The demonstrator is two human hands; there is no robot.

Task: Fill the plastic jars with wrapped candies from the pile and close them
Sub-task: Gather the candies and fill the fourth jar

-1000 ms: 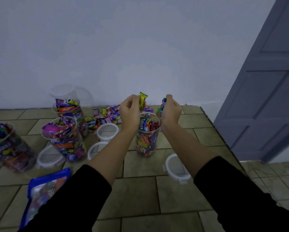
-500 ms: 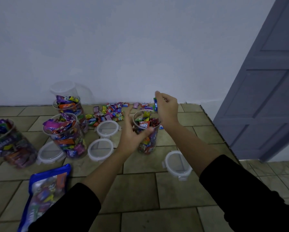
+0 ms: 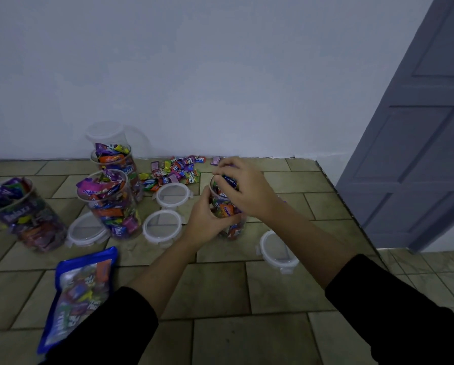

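Near left, a glossy blue bag (image 3: 78,293) of sweets lies flat on the tiled floor (image 3: 220,291). Round clear lids (image 3: 277,250) lie on either side of the arms. Mid-floor stands the clear, nearly full, cylindrical jar (image 3: 230,229). The left hand (image 3: 207,219) wraps its side, while the right hand (image 3: 244,188) curls over its mouth, pinching a blue candy (image 3: 230,180). Heaped jars (image 3: 110,204) stand left, and the crinkly pile (image 3: 176,172) lies by the wall

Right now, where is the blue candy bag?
The blue candy bag lies on the floor at lower left of the head view, beside the left sleeve.
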